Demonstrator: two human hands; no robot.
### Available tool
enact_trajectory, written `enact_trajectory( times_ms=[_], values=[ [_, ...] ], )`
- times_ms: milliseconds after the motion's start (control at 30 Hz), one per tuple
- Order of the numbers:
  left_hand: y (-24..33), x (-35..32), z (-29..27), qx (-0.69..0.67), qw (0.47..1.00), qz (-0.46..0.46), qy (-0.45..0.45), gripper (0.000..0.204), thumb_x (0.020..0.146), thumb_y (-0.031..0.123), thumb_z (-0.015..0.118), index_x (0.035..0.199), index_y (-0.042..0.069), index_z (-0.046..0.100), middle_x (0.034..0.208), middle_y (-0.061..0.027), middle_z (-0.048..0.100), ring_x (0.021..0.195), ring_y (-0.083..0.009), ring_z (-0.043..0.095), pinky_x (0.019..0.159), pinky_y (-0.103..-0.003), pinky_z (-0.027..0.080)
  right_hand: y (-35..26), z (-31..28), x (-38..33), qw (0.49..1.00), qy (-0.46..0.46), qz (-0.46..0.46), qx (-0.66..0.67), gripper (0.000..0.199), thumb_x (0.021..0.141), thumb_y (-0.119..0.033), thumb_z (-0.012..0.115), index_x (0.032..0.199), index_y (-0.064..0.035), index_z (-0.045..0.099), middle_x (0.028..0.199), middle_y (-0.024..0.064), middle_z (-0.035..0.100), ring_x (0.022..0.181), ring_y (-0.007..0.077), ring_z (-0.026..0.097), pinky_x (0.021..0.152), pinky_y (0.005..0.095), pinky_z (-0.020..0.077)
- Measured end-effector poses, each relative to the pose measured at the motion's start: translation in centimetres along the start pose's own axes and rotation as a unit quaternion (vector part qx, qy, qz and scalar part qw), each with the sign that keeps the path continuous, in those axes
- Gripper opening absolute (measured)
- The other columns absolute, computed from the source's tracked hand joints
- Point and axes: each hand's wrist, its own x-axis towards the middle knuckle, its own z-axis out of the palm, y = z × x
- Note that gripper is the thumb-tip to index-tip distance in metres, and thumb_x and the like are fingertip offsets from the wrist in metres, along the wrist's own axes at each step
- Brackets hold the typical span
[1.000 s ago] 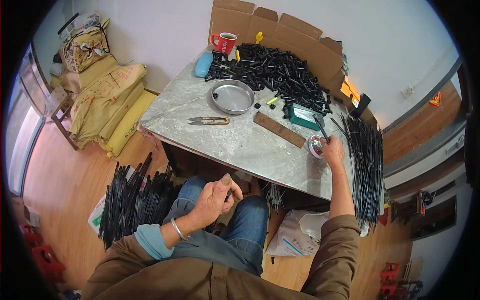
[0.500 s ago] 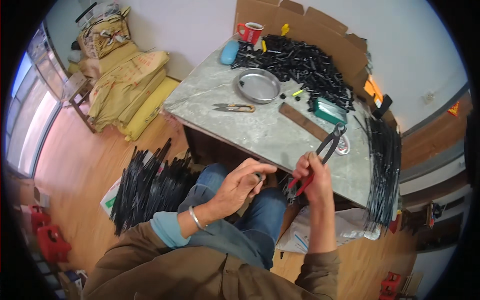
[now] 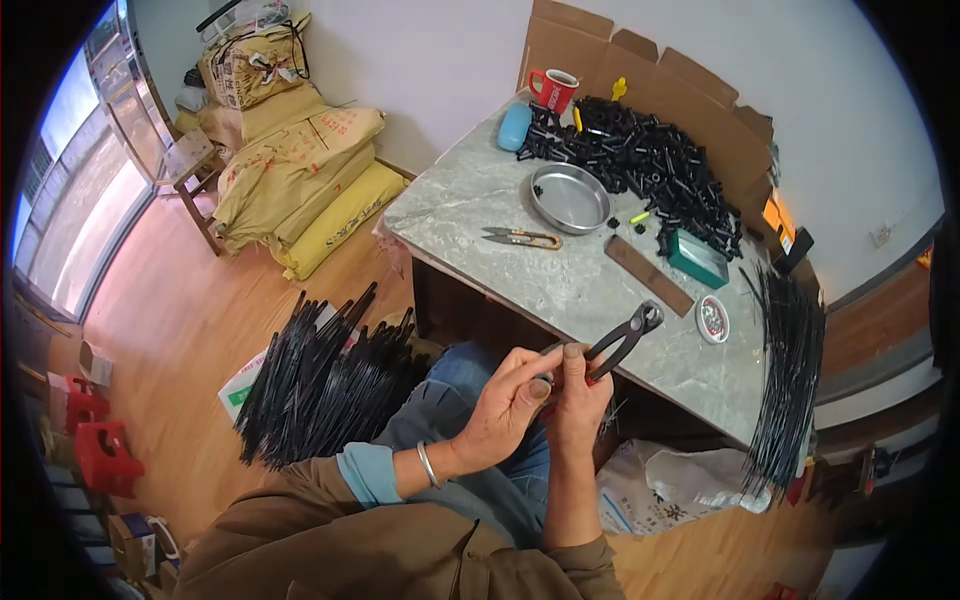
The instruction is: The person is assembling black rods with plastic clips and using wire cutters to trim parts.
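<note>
Above my lap, just off the table's front edge, my two hands meet. My right hand (image 3: 578, 410) is wrapped round the red handles of a pair of pincers (image 3: 622, 345), whose dark jaws point up and away over the tabletop. My left hand (image 3: 508, 408), with a silver bangle at the wrist, is closed. A small dark piece (image 3: 545, 379) shows by its thumb; most of it is hidden by the fingers. The left fingertips come up against the right thumb.
On the stone-patterned table (image 3: 470, 205) are a heap of short black tubes (image 3: 650, 150), a round metal dish (image 3: 570, 198), thread snips (image 3: 522, 238), a flat brown bar (image 3: 648, 275), a green box (image 3: 698, 258) and a red mug (image 3: 553, 90). Bundled black rods (image 3: 335, 385) stand at left.
My right hand has come left with the pincers and now touches my left hand; before, they were apart. The whole view has shifted, so the table sits farther right and lower.
</note>
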Motion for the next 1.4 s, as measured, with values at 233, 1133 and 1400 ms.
enact_trajectory(
  times_ms=[233,1133,1400],
  values=[
    [-0.1,-1.1,-0.8,-0.026,0.999,-0.015,0.023,0.043,0.100,0.029,0.045,0.131,-0.001,0.048,0.102,-0.0058,0.047,0.082,-0.0117,0.047,0.073,-0.024,0.042,0.3,1.6,-0.6,0.971,-0.001,-0.163,-0.177,0.021,0.095,-0.020,0.057,0.091,0.0007,0.057,0.071,-0.0014,0.054,0.062,0.0056,0.046,0.055,0.0198,0.0370],
    [0.7,-1.9,-4.0,-0.104,0.993,-0.049,-0.030,0.054,0.101,0.042,0.036,0.140,0.005,0.042,0.094,-0.0016,0.042,0.076,-0.0091,0.043,0.069,-0.023,0.041,-0.2,3.0,-1.4,0.991,-0.107,-0.068,-0.049,0.018,0.096,-0.016,0.055,0.089,0.0004,0.057,0.067,0.0019,0.052,0.054,0.0075,0.047,0.047,0.0203,0.0358],
    [0.2,-1.2,-4.9,-0.104,0.991,-0.078,0.019,0.054,0.101,0.043,0.034,0.136,0.002,0.044,0.102,-0.0018,0.043,0.076,-0.0071,0.044,0.067,-0.021,0.041,0.7,2.4,-2.0,0.985,-0.163,0.052,-0.009,0.025,0.096,-0.025,0.056,0.085,-0.0026,0.054,0.068,0.0003,0.051,0.059,0.0093,0.052,0.047,0.0232,0.0390]
  ],
)
